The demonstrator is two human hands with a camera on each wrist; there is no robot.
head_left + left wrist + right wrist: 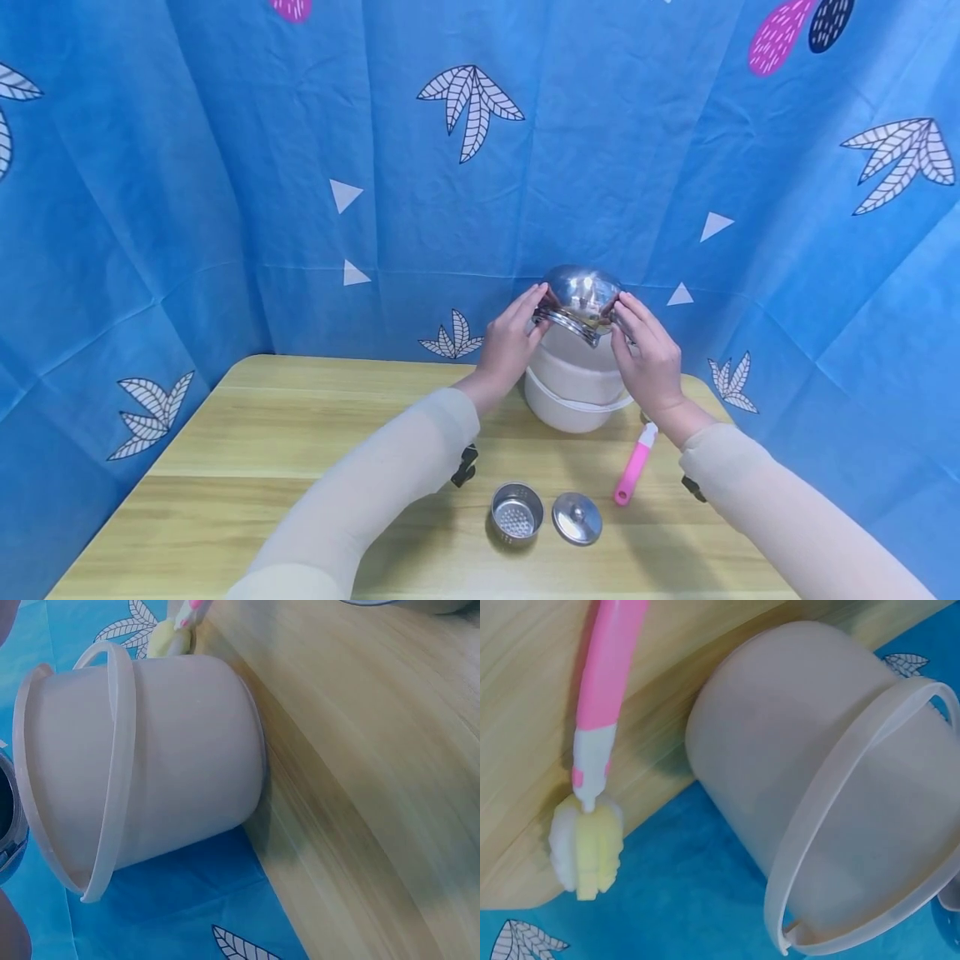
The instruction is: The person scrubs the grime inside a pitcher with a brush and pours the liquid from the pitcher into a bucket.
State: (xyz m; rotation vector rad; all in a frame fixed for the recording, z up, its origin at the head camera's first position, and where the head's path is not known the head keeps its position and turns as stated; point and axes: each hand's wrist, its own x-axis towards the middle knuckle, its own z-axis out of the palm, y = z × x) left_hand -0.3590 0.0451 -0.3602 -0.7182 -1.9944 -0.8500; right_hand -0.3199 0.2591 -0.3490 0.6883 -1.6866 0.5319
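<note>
Both hands hold a shiny steel teapot, tipped with its opening downward, over the white bucket. My left hand grips its left side near the rim, fingertips on the rounded wall. On the other side, my right hand holds it between fingers and thumb. The bucket stands upright with its handle hanging down along its side. In the left wrist view only a slice of the teapot's dark opening shows at the left edge.
A perforated strainer basket and a small knobbed lid lie on the wooden table nearer me. Right of the bucket lies a pink-handled sponge brush. Blue patterned cloth hangs behind the table.
</note>
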